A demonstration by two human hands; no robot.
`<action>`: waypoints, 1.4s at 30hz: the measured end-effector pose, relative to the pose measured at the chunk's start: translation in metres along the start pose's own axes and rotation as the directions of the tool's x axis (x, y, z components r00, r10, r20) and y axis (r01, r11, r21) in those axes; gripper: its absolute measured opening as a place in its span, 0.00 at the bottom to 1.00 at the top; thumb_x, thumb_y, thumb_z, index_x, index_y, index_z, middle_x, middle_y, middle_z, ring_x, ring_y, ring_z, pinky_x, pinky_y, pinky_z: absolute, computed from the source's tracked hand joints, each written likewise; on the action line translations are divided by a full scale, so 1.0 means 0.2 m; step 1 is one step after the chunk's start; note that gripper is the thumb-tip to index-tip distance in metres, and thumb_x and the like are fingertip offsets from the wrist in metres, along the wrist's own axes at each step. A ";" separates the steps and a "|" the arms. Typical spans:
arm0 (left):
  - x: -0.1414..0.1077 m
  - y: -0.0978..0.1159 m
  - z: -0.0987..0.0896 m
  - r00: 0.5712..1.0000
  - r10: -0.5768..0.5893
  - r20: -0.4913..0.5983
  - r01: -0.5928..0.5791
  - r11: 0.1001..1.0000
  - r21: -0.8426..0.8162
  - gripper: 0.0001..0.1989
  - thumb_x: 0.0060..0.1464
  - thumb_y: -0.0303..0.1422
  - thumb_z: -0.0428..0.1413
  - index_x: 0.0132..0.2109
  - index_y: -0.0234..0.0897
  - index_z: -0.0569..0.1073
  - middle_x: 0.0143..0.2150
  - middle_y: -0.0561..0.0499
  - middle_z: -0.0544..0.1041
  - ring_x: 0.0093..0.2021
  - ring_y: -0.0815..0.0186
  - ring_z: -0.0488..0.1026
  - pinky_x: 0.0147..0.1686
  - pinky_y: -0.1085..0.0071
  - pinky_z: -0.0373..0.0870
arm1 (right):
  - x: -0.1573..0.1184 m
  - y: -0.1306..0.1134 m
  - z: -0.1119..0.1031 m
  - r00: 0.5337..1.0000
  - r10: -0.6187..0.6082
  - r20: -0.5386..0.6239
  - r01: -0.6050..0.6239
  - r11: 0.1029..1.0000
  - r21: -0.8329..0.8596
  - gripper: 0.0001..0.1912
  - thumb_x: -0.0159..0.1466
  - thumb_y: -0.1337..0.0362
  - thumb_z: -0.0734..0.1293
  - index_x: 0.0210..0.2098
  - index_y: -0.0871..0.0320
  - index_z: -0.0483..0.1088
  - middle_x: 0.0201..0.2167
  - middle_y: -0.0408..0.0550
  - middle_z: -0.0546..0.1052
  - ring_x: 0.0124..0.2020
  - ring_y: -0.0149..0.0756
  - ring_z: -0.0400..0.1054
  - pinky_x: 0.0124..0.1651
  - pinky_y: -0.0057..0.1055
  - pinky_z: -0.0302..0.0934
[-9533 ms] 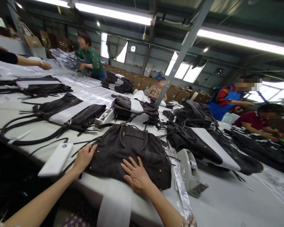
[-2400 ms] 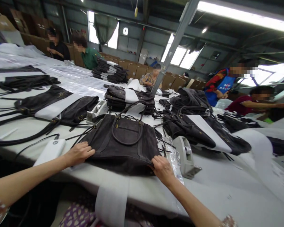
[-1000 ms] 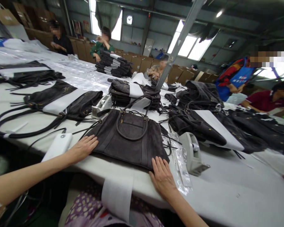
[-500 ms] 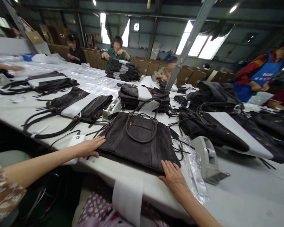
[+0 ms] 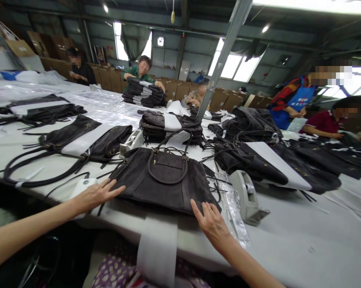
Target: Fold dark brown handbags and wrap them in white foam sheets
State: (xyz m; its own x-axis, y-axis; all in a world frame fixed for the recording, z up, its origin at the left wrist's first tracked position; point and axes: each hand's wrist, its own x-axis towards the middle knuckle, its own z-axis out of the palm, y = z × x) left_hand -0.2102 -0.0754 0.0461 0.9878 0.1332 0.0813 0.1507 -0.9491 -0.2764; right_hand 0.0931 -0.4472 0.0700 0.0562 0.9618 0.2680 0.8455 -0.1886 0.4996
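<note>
Co-worker's hand lowered beside stacked bags; windows beyond white table.

grey panelled wall | bright windows | dark curtain | clock | metal post | lit ceiling tube

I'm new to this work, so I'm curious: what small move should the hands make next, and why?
Perhaps the right hand should lift the strip over the bag: the strip hangs off the table before it, and the left bag wears a similar white band.
</note>
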 end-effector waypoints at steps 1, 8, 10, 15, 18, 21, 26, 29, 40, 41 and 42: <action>-0.03 0.04 0.03 0.999 -0.032 0.013 0.032 0.999 -0.006 0.41 0.50 0.16 0.47 0.66 0.55 0.51 0.60 0.41 0.65 0.60 0.51 0.64 0.42 0.64 0.75 | -0.03 -0.03 0.02 0.999 -0.013 -0.029 0.013 1.000 -0.016 0.30 0.59 0.79 0.57 0.61 0.61 0.59 0.40 0.61 0.74 0.42 0.46 0.69 0.48 0.44 0.62; -0.10 0.19 0.08 0.995 -0.098 0.002 0.098 0.995 0.009 0.45 0.47 0.18 0.52 0.66 0.61 0.47 0.65 0.43 0.60 0.66 0.43 0.51 0.61 0.40 0.48 | -0.15 -0.12 0.15 0.997 -0.027 -0.070 0.028 1.000 0.006 0.31 0.59 0.77 0.58 0.62 0.59 0.58 0.45 0.63 0.75 0.47 0.48 0.70 0.50 0.47 0.62; -0.10 0.18 0.07 0.995 -0.101 0.004 0.101 0.994 -0.033 0.44 0.48 0.20 0.53 0.65 0.61 0.48 0.68 0.45 0.55 0.67 0.43 0.47 0.62 0.41 0.47 | -0.15 -0.11 0.15 0.998 -0.011 -0.068 0.013 1.000 0.021 0.33 0.59 0.77 0.58 0.63 0.58 0.56 0.46 0.62 0.74 0.49 0.48 0.69 0.51 0.47 0.62; -0.12 0.19 0.11 0.987 -0.163 0.018 0.164 0.983 -0.084 0.46 0.46 0.16 0.51 0.64 0.63 0.47 0.71 0.49 0.43 0.67 0.43 0.45 0.61 0.46 0.53 | -0.17 -0.11 0.12 0.998 0.012 -0.068 -0.004 0.993 0.115 0.33 0.58 0.75 0.60 0.62 0.56 0.58 0.50 0.62 0.73 0.53 0.50 0.67 0.54 0.48 0.59; -0.12 0.20 0.14 0.983 -0.178 0.042 0.181 0.980 -0.083 0.46 0.46 0.15 0.50 0.64 0.64 0.47 0.71 0.49 0.44 0.67 0.42 0.46 0.60 0.45 0.54 | -0.11 -0.08 0.04 0.998 0.046 0.053 -0.060 0.945 0.323 0.20 0.65 0.62 0.59 0.56 0.54 0.67 0.51 0.60 0.73 0.54 0.50 0.66 0.54 0.51 0.58; -0.12 0.20 0.13 0.985 -0.171 0.037 0.173 0.982 -0.070 0.47 0.46 0.14 0.49 0.64 0.64 0.47 0.71 0.48 0.44 0.67 0.41 0.45 0.60 0.45 0.53 | 0.04 -0.05 -0.08 0.931 0.192 0.311 -0.323 0.829 0.456 0.26 0.70 0.58 0.47 0.38 0.54 0.75 0.37 0.53 0.78 0.44 0.42 0.72 0.51 0.45 0.60; -0.11 0.20 0.13 0.990 -0.144 -0.003 0.143 0.987 -0.078 0.44 0.48 0.17 0.50 0.64 0.63 0.48 0.70 0.48 0.46 0.67 0.41 0.46 0.60 0.43 0.54 | 0.34 -0.09 -0.16 0.722 0.417 0.552 -0.642 0.702 0.309 0.36 0.67 0.42 0.47 0.35 0.63 0.75 0.31 0.61 0.76 0.36 0.50 0.72 0.40 0.45 0.63; -0.12 0.21 0.12 0.989 -0.148 0.001 0.147 0.982 -0.116 0.44 0.47 0.16 0.50 0.64 0.62 0.51 0.70 0.47 0.46 0.67 0.41 0.44 0.60 0.45 0.54 | 0.37 -0.17 -0.11 0.883 0.272 0.383 -0.431 0.793 0.430 0.32 0.62 0.40 0.58 0.55 0.56 0.65 0.51 0.60 0.71 0.53 0.53 0.64 0.53 0.53 0.55; 0.38 -0.07 -0.50 0.864 0.018 0.503 0.229 0.876 -0.425 0.29 0.60 0.51 0.38 0.48 0.39 0.76 0.43 0.41 0.78 0.44 0.51 0.74 0.45 0.57 0.67 | 0.32 -0.17 0.05 0.927 -0.218 0.306 -0.034 0.763 0.646 0.25 0.68 0.55 0.55 0.64 0.36 0.49 0.66 0.45 0.55 0.66 0.52 0.47 0.60 0.65 0.42; 0.47 -0.07 -0.54 0.845 0.027 0.534 0.221 0.891 -0.396 0.30 0.58 0.53 0.41 0.46 0.37 0.77 0.42 0.39 0.79 0.42 0.50 0.75 0.42 0.59 0.68 | 0.32 -0.17 0.06 0.927 -0.219 0.306 -0.033 0.763 0.645 0.25 0.68 0.55 0.55 0.64 0.35 0.49 0.66 0.45 0.55 0.66 0.52 0.48 0.60 0.64 0.43; 0.57 -0.06 -0.58 0.830 0.042 0.557 0.206 0.904 -0.374 0.29 0.56 0.54 0.44 0.45 0.36 0.78 0.41 0.37 0.79 0.41 0.50 0.75 0.39 0.60 0.68 | 0.32 -0.17 0.06 0.928 -0.218 0.301 -0.030 0.764 0.644 0.25 0.68 0.54 0.56 0.64 0.35 0.49 0.66 0.45 0.55 0.65 0.52 0.48 0.60 0.64 0.43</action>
State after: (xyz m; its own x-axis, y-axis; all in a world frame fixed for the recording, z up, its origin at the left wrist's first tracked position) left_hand -0.1036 -0.0818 0.1707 0.8483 0.2299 -0.4771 0.3245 -0.9375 0.1253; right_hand 0.0744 -0.3759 0.0603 0.0280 0.9938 -0.1077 0.9866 -0.0448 -0.1570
